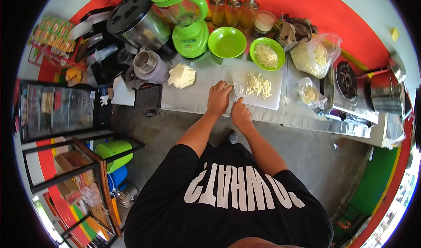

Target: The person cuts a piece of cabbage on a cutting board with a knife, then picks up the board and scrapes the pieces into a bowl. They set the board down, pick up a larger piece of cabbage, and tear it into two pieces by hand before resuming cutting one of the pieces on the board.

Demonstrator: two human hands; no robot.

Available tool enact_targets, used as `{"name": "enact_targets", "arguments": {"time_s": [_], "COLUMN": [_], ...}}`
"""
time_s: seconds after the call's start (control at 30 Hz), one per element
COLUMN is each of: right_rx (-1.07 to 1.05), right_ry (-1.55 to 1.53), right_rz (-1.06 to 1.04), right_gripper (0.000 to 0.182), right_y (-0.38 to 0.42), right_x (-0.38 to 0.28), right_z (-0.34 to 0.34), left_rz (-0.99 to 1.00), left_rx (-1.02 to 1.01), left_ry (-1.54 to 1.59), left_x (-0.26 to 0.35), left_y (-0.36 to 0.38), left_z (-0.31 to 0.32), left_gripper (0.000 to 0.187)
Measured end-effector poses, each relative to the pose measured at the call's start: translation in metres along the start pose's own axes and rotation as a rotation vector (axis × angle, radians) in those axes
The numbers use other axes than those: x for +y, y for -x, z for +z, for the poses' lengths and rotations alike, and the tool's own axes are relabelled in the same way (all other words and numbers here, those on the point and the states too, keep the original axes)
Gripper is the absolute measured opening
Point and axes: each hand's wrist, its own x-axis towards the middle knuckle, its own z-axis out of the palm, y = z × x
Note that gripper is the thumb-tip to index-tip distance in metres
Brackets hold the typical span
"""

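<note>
My right hand (241,115) is closed round the handle of a knife (233,90), whose blade points away from me over the white cutting board (274,99). Just left of the blade, my left hand (219,98) rests at the board's left side with its fingers curled down. What lies under those fingers is too small and covered to make out. Pale shredded strips (258,85) are heaped on the board to the right of the knife, with a few short pieces near the blade. A creamy white lump (182,76) sits on the steel counter (201,101) to the left.
Behind the board are a green bowl (227,42), another green bowl (254,52) with pale shreds, a green blender (190,39) and several pump bottles (233,8). Plastic bags (316,55) of pale food lie right, near a gas stove (346,85) and pot (387,92).
</note>
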Motion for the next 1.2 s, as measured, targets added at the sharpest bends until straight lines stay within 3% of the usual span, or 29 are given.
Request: {"name": "enact_targets", "arguments": {"time_s": [0.2,0.47,0.53,0.73,1.2], "right_rx": [-0.006,-0.047,-0.05,-0.061,-0.102], "right_ry": [0.143,0.329,0.322,0.331,0.245], "right_rz": [-0.143,-0.176,-0.185,-0.217,-0.194], "right_gripper": [0.031,0.024,0.025,0.028,0.028], "right_y": [-0.006,-0.01,-0.012,-0.004,-0.006], "right_x": [0.014,0.022,0.016,0.008,0.012], "right_z": [-0.014,-0.02,-0.029,-0.049,-0.031], "left_rz": [-0.083,-0.154,-0.17,-0.187,-0.182], "left_rx": [-0.052,-0.126,-0.231,-0.296,-0.319], "left_ry": [-0.102,-0.133,-0.132,-0.076,-0.007], "left_x": [0.019,0.021,0.023,0.022,0.019], "left_y": [0.005,0.007,0.003,0.0,0.001], "left_z": [-0.004,0.0,-0.003,-0.008,-0.016], "left_gripper": [0.041,0.047,0.052,0.058,0.058]}}
